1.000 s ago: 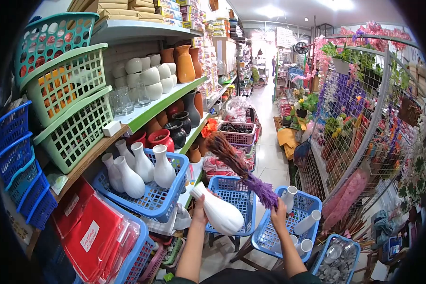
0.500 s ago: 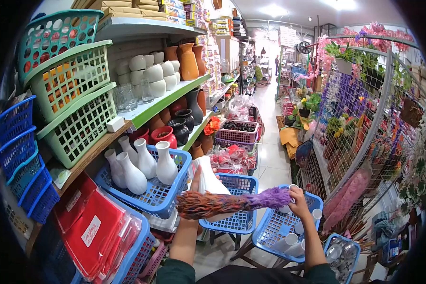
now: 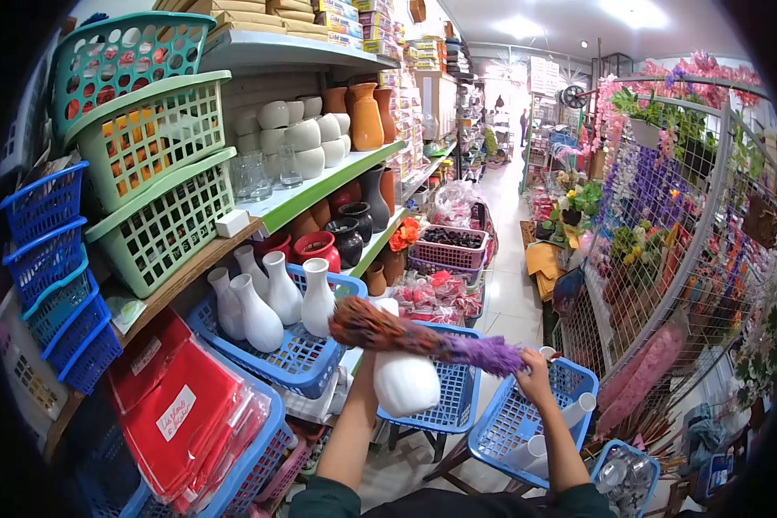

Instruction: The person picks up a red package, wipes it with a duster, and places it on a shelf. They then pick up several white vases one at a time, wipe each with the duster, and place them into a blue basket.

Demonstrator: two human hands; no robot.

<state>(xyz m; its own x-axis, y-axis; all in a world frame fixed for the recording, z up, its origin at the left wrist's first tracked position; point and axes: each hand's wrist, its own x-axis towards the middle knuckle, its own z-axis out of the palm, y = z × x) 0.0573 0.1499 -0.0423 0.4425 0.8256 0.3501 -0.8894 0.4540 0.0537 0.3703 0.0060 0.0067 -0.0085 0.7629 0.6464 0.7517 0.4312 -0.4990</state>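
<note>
Shop aisle: shelving runs along the left side, a wire mesh rack (image 3: 665,250) hung with artificial flowers stands on the right, and a tiled floor (image 3: 514,293) leads away between them.

Left hand (image 3: 369,369): only partly seen behind the white vase (image 3: 404,375). The grip is closed around the vase body from the rear; the vase is upright, neck up, held in front of the shelving and above a blue basket (image 3: 445,401) on a stand.

Right hand (image 3: 535,375): grip closed on the purple end of a feather duster (image 3: 423,337). The duster lies nearly level, its orange-brown head extending left across the upper part of the vase. Whether the feathers touch the vase neck cannot be told; they cover it from this view.

Adjacent items:
- Blue basket of white vases (image 3: 298,363) on the wooden shelf just left of the duster head, holding several slim white vases (image 3: 268,298).
- Second blue basket (image 3: 527,419) below the right hand, holding white cylindrical vases (image 3: 578,407).
- Green shelf (image 3: 319,190) carrying round white pots (image 3: 298,134), an orange vase (image 3: 364,116) and glassware.
- Green and blue stacked baskets (image 3: 147,164) at far left.
- Red packaged goods (image 3: 181,406) in a lower basket.
</note>
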